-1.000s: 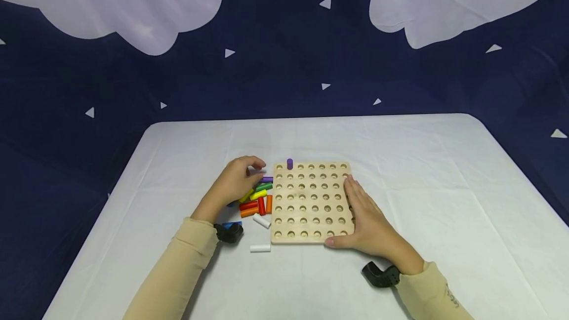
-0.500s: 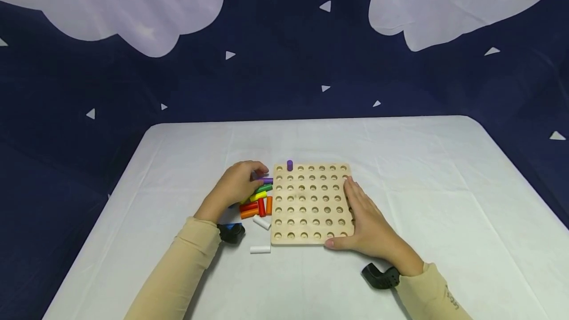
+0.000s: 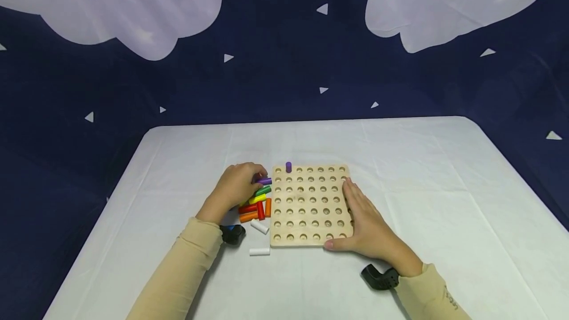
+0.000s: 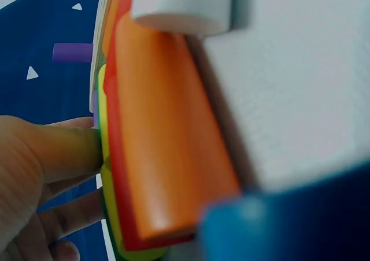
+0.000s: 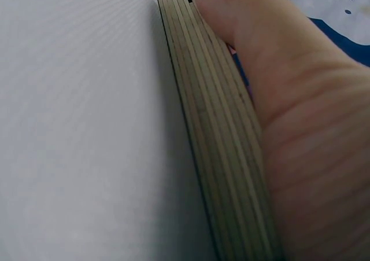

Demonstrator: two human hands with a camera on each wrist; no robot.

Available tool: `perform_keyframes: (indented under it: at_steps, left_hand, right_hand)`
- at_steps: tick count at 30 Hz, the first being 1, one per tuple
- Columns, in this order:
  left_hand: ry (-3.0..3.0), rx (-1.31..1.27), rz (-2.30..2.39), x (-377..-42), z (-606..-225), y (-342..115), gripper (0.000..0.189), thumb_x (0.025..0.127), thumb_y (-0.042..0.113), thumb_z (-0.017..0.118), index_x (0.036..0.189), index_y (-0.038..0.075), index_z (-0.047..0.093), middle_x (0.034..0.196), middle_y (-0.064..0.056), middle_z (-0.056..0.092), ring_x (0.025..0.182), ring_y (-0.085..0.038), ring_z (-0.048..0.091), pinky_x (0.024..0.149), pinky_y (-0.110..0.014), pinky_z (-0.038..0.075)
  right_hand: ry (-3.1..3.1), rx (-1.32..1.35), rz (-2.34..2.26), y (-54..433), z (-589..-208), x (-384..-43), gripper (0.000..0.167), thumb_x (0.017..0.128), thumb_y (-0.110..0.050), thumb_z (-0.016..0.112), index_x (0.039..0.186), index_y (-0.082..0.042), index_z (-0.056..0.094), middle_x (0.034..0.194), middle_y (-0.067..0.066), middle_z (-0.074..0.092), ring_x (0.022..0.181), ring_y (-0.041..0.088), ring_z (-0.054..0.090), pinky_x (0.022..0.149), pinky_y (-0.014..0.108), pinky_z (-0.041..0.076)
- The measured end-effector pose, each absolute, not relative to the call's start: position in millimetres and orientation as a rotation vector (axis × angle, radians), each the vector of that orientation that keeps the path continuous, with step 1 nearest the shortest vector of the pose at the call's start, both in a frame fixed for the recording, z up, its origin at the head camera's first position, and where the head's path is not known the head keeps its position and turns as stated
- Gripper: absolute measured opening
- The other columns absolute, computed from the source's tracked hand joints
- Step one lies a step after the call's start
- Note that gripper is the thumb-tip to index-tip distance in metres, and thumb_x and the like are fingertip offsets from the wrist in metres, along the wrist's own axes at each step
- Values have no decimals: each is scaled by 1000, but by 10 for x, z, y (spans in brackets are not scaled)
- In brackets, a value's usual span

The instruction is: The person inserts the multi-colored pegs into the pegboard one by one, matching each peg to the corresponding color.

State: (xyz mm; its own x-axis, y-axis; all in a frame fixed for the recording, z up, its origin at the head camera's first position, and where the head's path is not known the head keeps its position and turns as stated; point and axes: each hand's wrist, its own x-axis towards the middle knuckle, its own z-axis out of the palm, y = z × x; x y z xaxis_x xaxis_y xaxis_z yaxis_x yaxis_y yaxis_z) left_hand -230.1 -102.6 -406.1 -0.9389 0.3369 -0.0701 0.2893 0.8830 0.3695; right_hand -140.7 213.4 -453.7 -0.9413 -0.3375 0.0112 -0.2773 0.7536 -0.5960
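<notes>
My left hand (image 3: pixel 235 186) is at the left side of a wooden pegboard (image 3: pixel 311 194), its thumb and fingers pinching a purple peg (image 3: pixel 264 181). In the left wrist view the thumb (image 4: pixel 63 151) reaches behind the pile, and most of that peg is hidden. Beside the hand lie green (image 3: pixel 263 190), yellow (image 3: pixel 258 199), red (image 3: pixel 260 210) and orange (image 3: pixel 268 207) pegs. My right hand (image 3: pixel 366 221) rests at the board's front right corner, fingers straight along the right edge and thumb against the front edge. Another purple peg (image 3: pixel 288 167) stands upright in the back row.
Two white pegs lie left of the board, one white peg (image 3: pixel 260 252) nearest the front. A blue peg (image 4: pixel 289 220) is partly hidden by the left wrist's black camera (image 3: pixel 233 234). A white cloth (image 3: pixel 422 172) covers the table, with a dark blue patterned backdrop (image 3: pixel 275 78) behind.
My left hand has lowered slightly into the pile, its fingers closing on the purple peg, which now tilts a little. The right hand and board have stayed in place.
</notes>
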Motion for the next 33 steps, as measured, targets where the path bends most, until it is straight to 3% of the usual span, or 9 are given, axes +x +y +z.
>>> perform_keyframes:
  at_steps: [4, 14, 22, 29, 33]
  left_hand:
    - [2928, 481, 505, -2295, -4066, -1030, 24, 93, 16, 70, 117, 14, 70, 105, -4, 72, 99, -22, 65, 97, -47, 43]
    - [2953, 479, 524, -2288, -4095, -1054, 37, 97, 11, 61, 133, 19, 60, 112, -8, 66, 102, -24, 62, 95, -46, 46]
    - [2985, 464, 557, -2285, -4085, -1061, 37, 99, 10, 56, 132, 28, 58, 106, -9, 62, 90, -25, 58, 87, -44, 48]
    - [2899, 375, 723, -2320, -4114, -1082, 33, 98, 10, 59, 129, 21, 58, 110, -12, 59, 93, -26, 56, 92, -46, 51]
    - [2903, 391, 808, -2350, -4115, -1092, 33, 97, 13, 64, 129, 16, 57, 106, -12, 63, 92, -25, 59, 88, -44, 52]
  right_hand:
    - [2852, -498, -943, 2131, -4533, -1407, 146, 58, -75, 81, 159, -10, -2, 168, 11, -2, 155, 36, 3, 120, 60, 10]
    - [2847, -493, -961, 2122, -4531, -1405, 146, 58, -73, 82, 160, -10, -2, 168, 12, -2, 155, 36, 4, 120, 61, 11]
    - [2850, -487, -958, 2122, -4533, -1403, 146, 58, -72, 83, 159, -10, -2, 168, 12, -1, 155, 36, 4, 120, 61, 10]
    - [2847, -483, -957, 2118, -4531, -1403, 145, 58, -72, 82, 160, -10, -1, 168, 12, -1, 155, 36, 4, 120, 61, 10]
    - [2849, -487, -957, 2121, -4533, -1407, 146, 58, -72, 83, 160, -9, -1, 168, 13, -1, 155, 36, 4, 120, 61, 11]
